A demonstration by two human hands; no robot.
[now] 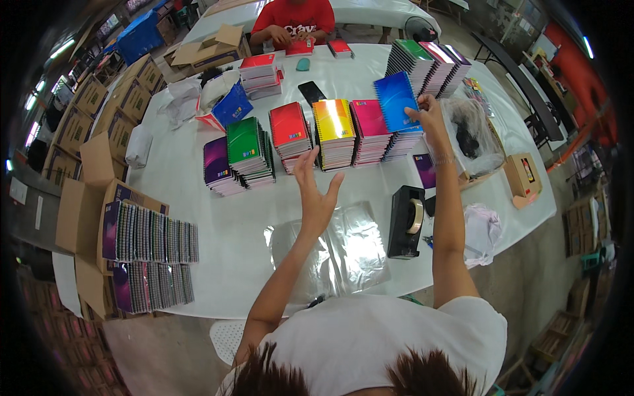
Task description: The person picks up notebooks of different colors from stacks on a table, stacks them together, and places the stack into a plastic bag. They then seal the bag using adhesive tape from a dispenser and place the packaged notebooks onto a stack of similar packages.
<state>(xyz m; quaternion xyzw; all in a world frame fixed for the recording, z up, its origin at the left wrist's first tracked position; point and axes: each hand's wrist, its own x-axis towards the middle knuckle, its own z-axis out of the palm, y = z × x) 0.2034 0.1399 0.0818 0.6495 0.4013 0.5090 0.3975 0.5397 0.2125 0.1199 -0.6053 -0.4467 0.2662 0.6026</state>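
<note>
My right hand (430, 119) pinches the lower right edge of a blue spiral notebook (396, 99), which is tilted up over its stack (400, 146). My left hand (318, 195) hangs above the table, palm up and fingers spread, with nothing in it. Just beyond it stands a row of spiral notebook stacks: purple (216, 162), green (246, 142), red (288, 125), yellow (333, 119) and pink (371, 119). Clear plastic bags (343, 251) lie flat on the white table in front of me. To their right is a black tape dispenser (405, 224).
An open carton (99, 198) of notebooks stands at the left. More notebook stacks (413, 59) rise at the far right, near a plastic-lined box (465, 132). A phone (312, 92) lies behind the row. Across the table, a person in a red shirt (297, 20) handles a red notebook.
</note>
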